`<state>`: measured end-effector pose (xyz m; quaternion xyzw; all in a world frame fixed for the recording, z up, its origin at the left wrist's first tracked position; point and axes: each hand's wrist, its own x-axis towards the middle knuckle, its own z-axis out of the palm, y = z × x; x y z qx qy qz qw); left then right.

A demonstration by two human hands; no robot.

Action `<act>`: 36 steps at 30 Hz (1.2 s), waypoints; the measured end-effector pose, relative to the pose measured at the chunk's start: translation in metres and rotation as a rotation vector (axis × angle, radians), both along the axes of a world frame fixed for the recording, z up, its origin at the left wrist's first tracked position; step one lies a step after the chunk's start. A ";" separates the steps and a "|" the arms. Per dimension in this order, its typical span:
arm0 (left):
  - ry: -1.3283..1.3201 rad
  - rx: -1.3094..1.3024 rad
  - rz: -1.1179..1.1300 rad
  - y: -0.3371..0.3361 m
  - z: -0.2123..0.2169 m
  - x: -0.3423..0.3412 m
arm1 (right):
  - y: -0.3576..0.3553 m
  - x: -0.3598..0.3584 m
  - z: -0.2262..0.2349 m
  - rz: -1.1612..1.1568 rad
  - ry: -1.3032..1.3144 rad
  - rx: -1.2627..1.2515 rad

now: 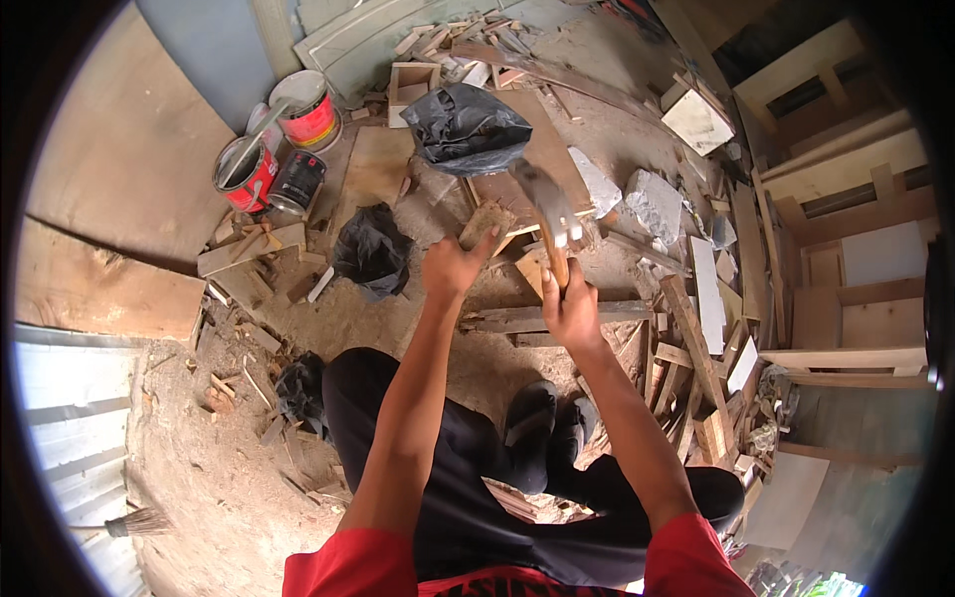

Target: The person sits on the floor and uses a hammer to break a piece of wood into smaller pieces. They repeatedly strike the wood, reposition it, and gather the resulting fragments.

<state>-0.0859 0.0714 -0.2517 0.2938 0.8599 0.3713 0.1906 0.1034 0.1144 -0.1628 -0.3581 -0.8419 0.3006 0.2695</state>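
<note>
My left hand (456,267) is closed around a small wooden block (487,223), its thumb lying along the block. In my right hand (574,304) is a hammer (557,254), gripped by its wooden handle. The metal head is raised just right of the block, apart from it and slightly blurred. Beyond both hands, an open black plastic bag (468,127) rests near a brown wooden board (373,169). A second, crumpled black bag (372,249) lies on the ground left of my left hand. What lies directly under the block is partly hidden by my hand.
Paint cans (306,111) stand at the far left, one tipped over. Scrap wood (696,348) is heaped along the right side beside wooden frames (856,249). Broken white chunks (657,204) lie at the far right. My dark shoes (530,423) are close below the work spot.
</note>
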 end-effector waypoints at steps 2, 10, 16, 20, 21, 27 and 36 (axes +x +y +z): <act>0.058 0.102 0.009 0.003 -0.005 0.006 | 0.016 0.009 -0.029 0.020 -0.072 0.040; 0.139 0.111 0.042 0.006 -0.015 0.009 | 0.010 0.005 -0.021 0.018 -0.034 0.042; 0.144 0.094 0.047 0.007 -0.023 0.002 | 0.013 0.004 0.006 -0.089 -0.090 -0.059; 0.152 0.061 0.040 0.008 -0.009 0.011 | 0.022 0.015 -0.038 -0.027 -0.154 0.038; 0.145 0.091 0.046 0.009 -0.009 0.009 | 0.031 0.012 -0.049 0.020 -0.323 0.144; 0.067 0.095 0.068 0.001 -0.024 0.008 | 0.026 -0.003 -0.015 0.002 0.056 -0.033; 0.061 0.061 0.114 -0.004 -0.021 0.009 | 0.005 -0.014 -0.007 0.014 -0.139 -0.068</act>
